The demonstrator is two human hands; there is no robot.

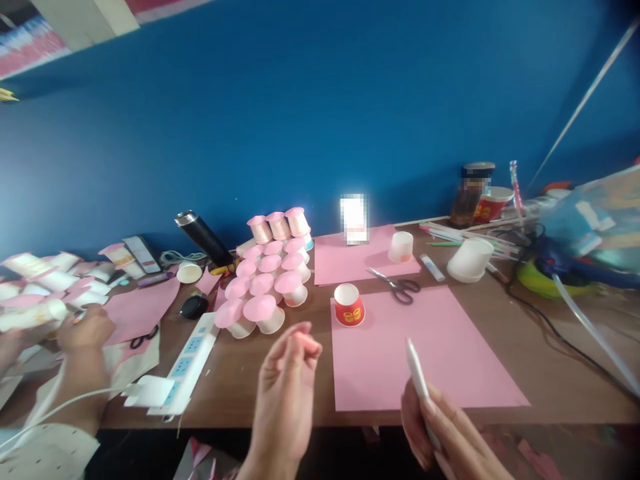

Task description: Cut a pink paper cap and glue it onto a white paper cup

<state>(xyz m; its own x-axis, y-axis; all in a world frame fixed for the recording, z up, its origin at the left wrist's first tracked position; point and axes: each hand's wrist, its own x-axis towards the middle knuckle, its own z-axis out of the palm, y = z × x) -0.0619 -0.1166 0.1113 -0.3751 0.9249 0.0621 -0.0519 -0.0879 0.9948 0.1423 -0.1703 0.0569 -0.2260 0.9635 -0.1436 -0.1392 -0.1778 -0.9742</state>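
Hovering over the near edge of the surface [500,413], both hands are up in the head view. The right hand [445,433] has its fingers [453,417] wrapped round a white pen [417,373], tip pointing up and away — a writing grip, it looks, ready for marking. Just beyond those fingers lies the big pink sheet [430,360], flat and square to the edge, probably laid there as a work mat. On its far corner sits one red paper cup [349,305], mouth up.

The left hand [287,393] is raised with fingertips [305,340] pinched together; whether anything tiny sits between them I cannot tell — nothing shows.

Past the left fingertips stands a stack of pink-topped cups [270,273], upside down and tiered like a pyramid, likely to keep finished pieces together; I count about twelve, though the back ones overlap. Beyond the right fingers: one pair of scissors [397,285], a second pink sheet [360,257] with one white cup [401,247] on it, one glue stick [432,267], and a larger overturned white cup [470,260].

Off to the left of the left hand, a white power strip [187,363] runs along the surface, and another person's hand [83,330] works beside more pink paper, with a second pair of scissors [144,337] just by it.
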